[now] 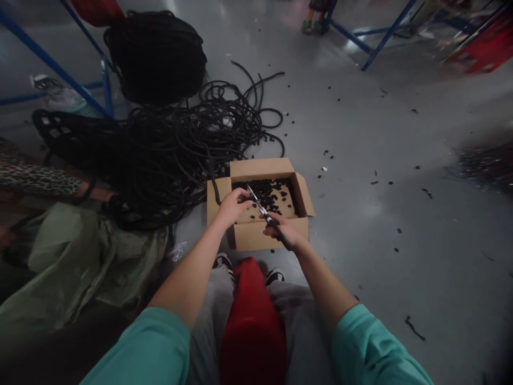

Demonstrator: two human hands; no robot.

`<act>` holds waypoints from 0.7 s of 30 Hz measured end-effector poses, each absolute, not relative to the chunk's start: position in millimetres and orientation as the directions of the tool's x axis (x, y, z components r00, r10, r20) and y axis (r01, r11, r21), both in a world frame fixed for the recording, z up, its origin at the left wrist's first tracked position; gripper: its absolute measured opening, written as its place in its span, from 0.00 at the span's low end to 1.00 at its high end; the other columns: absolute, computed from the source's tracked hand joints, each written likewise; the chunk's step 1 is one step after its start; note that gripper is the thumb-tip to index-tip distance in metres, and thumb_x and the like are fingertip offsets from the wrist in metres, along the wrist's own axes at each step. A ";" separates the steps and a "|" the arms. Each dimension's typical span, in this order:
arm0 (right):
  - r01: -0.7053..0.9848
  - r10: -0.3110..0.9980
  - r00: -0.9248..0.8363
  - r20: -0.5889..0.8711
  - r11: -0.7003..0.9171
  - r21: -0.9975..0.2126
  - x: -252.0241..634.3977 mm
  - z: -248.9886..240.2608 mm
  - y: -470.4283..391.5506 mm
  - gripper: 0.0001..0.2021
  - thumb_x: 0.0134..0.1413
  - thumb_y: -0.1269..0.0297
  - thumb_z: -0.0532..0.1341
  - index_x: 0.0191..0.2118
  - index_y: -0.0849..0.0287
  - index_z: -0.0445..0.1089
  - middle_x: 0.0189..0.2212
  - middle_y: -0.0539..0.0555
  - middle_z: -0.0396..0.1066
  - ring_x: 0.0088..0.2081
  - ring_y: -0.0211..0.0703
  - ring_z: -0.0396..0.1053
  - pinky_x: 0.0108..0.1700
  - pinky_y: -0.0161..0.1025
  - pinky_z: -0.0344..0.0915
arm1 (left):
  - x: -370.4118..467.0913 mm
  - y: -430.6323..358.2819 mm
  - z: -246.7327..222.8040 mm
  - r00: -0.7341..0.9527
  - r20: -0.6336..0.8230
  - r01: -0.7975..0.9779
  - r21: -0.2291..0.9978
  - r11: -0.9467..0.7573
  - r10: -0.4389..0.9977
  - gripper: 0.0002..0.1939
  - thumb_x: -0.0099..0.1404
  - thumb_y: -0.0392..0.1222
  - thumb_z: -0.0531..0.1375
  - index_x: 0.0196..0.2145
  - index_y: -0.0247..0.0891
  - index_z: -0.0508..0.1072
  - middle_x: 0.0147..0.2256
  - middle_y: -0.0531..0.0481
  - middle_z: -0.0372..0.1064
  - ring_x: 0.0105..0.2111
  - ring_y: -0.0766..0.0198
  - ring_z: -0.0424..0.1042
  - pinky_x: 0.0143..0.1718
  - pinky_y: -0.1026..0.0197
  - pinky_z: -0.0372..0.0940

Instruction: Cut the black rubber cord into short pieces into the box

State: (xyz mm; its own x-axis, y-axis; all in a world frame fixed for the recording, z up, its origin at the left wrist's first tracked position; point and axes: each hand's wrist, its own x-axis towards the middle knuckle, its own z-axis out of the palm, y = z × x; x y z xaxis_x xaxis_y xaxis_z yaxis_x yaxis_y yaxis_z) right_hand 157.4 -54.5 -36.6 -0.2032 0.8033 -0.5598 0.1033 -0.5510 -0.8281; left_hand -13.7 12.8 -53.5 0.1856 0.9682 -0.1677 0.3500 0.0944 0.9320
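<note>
Open floor right, tangled cord left
Right of the box, the floor gives wide passage over low scraps; leftward, cord and cloth bar the way. Scissors cross the box's opening; splayed flaps jut around it.

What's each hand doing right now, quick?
Left hand: closed, apparently on the black cord; its grip is partly hidden.
Right hand: closed, holding the scissors.
</note>
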 end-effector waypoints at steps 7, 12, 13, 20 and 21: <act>0.080 0.809 -0.188 -0.557 -0.553 -0.830 157.7 -40.6 -55.4 0.24 0.27 0.69 0.58 0.39 0.61 0.65 0.17 0.43 0.58 0.20 0.32 0.55 0.23 0.32 0.50 | -13.0 10.3 -47.9 0.217 -0.159 0.583 0.813 0.003 0.963 0.12 0.56 0.44 0.56 0.37 0.39 0.73 0.41 0.47 0.72 0.43 0.58 0.69 0.47 0.56 0.60; 0.069 0.815 -0.238 -0.528 -0.528 -0.847 158.2 -42.1 -54.8 0.27 0.27 0.69 0.59 0.43 0.61 0.65 0.19 0.44 0.61 0.22 0.33 0.55 0.25 0.33 0.50 | -12.2 11.1 -45.5 0.241 -0.167 0.631 0.775 -0.023 0.956 0.12 0.56 0.42 0.56 0.38 0.40 0.73 0.41 0.47 0.72 0.43 0.57 0.69 0.46 0.57 0.61; 0.066 0.816 -0.243 -0.524 -0.525 -0.849 158.2 -41.5 -54.4 0.28 0.27 0.68 0.59 0.44 0.61 0.65 0.20 0.45 0.61 0.22 0.33 0.55 0.25 0.33 0.50 | -11.8 11.0 -45.1 0.239 -0.175 0.636 0.772 -0.018 0.955 0.12 0.56 0.42 0.56 0.38 0.40 0.73 0.41 0.47 0.72 0.43 0.57 0.69 0.46 0.57 0.61; 0.070 0.825 -0.228 -0.517 -0.515 -0.854 157.2 -38.2 -53.3 0.28 0.27 0.68 0.60 0.44 0.61 0.66 0.22 0.46 0.61 0.24 0.34 0.56 0.26 0.32 0.51 | -8.0 7.7 -42.0 0.241 -0.194 0.621 0.783 0.003 0.951 0.11 0.55 0.41 0.57 0.37 0.39 0.73 0.39 0.47 0.73 0.40 0.57 0.70 0.44 0.56 0.61; 0.061 0.822 -0.231 -0.521 -0.522 -0.851 157.1 -38.2 -53.5 0.28 0.27 0.68 0.60 0.44 0.61 0.66 0.21 0.45 0.61 0.23 0.33 0.56 0.25 0.32 0.51 | -7.7 7.6 -41.9 0.241 -0.196 0.620 0.785 0.005 0.951 0.11 0.55 0.41 0.57 0.37 0.39 0.73 0.38 0.47 0.73 0.40 0.57 0.70 0.44 0.56 0.61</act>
State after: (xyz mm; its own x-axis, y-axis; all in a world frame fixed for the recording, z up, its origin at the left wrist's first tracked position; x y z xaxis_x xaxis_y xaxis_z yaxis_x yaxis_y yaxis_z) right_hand 157.1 -53.5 -38.2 -0.2310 0.8218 -0.5208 0.0611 -0.5220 -0.8508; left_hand -7.7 7.6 -41.9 0.2410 0.9505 -0.1961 0.6200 0.0046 0.7846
